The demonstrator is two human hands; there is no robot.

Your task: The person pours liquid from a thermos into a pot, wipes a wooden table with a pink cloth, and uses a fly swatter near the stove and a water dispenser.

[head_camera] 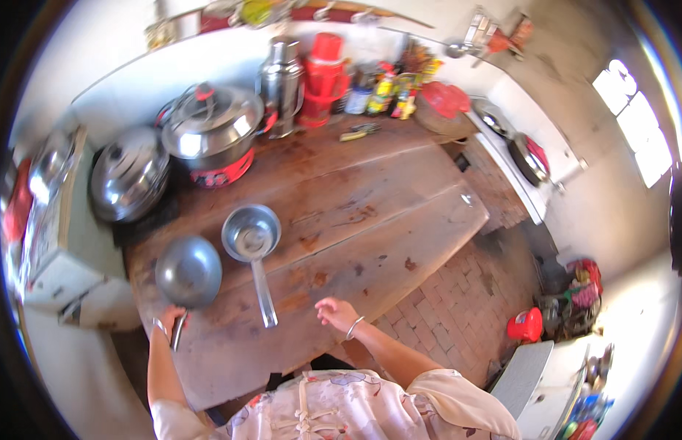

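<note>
My left hand (168, 319) is at the near left of the wooden table, closed around the handle of a small grey metal wok (189, 271). The dark end of that handle sticks out past my fingers toward me. To the wok's right lies a metal dipper (252, 233), its long handle pointing toward me and touched by neither hand. My right hand (337, 313) hovers near the table's front edge, fingers loosely bent and apart, with nothing in them. Each wrist wears a silver-coloured bangle.
Along the back of the table (352, 220) stand a lidded steel pot (212, 124), a metal thermos flask (280, 82), a red flask (323, 82) and several condiment bottles (380, 91). A domed lidded pan (130, 173) sits at left beside a cabinet (80, 289). Brick floor (440, 297) lies right.
</note>
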